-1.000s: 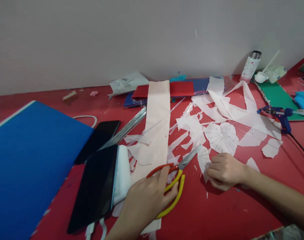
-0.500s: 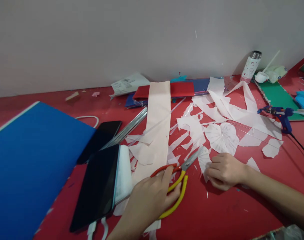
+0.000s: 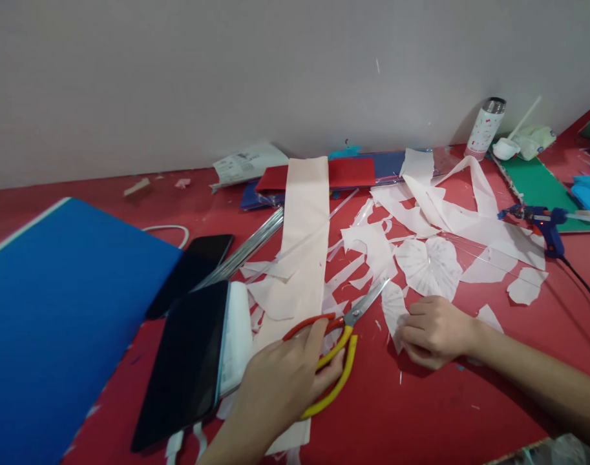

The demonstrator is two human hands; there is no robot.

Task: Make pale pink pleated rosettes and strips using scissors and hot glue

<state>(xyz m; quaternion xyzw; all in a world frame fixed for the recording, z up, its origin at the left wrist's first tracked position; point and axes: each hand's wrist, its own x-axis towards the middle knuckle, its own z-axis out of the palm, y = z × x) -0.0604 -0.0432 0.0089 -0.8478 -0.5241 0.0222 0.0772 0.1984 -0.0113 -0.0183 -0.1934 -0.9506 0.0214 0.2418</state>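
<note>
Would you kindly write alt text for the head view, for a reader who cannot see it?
The left hand grips orange-and-yellow scissors while the right hand holds a white paper piece on a scrap-strewn red table.

The scissors (image 3: 351, 318) are lying flat on the red tabletop (image 3: 421, 407), near the middle of the scene. Their handle loops, one orange and one yellow, are sitting at the near end, partly covered by the left hand (image 3: 285, 381), whose fingers are curling over them. The metal blades are resting together and pointing toward the far right, with the tip ending just beside the paper piece (image 3: 394, 307). That paper piece is a small white cutout, fan-shaped and faintly ribbed, lying flat on the tabletop to the right of the blades. The right hand (image 3: 435, 330) is pressing on its right edge with bent fingers.
</note>
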